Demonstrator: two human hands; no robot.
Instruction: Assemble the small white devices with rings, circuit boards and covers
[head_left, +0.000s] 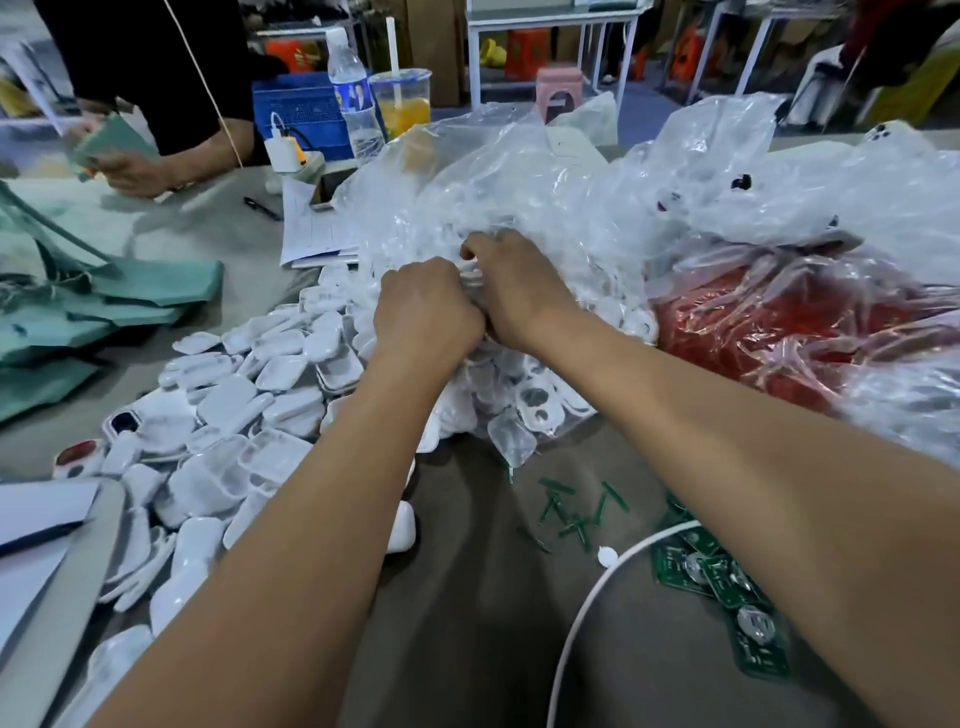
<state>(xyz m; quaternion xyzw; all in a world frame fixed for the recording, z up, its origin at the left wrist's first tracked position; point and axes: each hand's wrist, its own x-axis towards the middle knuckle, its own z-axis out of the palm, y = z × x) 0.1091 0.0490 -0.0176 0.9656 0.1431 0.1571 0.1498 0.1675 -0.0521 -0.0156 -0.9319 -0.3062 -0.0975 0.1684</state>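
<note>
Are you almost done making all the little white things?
Not nearly. A big heap of white shells lies loose on the table, though none can be told as finished. Right now the left hand and right hand grip one small white piece together. The green circuit boards still lie loose, waiting.

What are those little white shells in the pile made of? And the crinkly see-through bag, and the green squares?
The white shells look like glossy moulded plastic: smooth, rounded, with shiny highlights. The see-through bag looks like thin plastic film, since it wrinkles and glints. The green squares look like circuit boards, probably rigid laminate with a green coating and round silvery metal parts on top.
</note>
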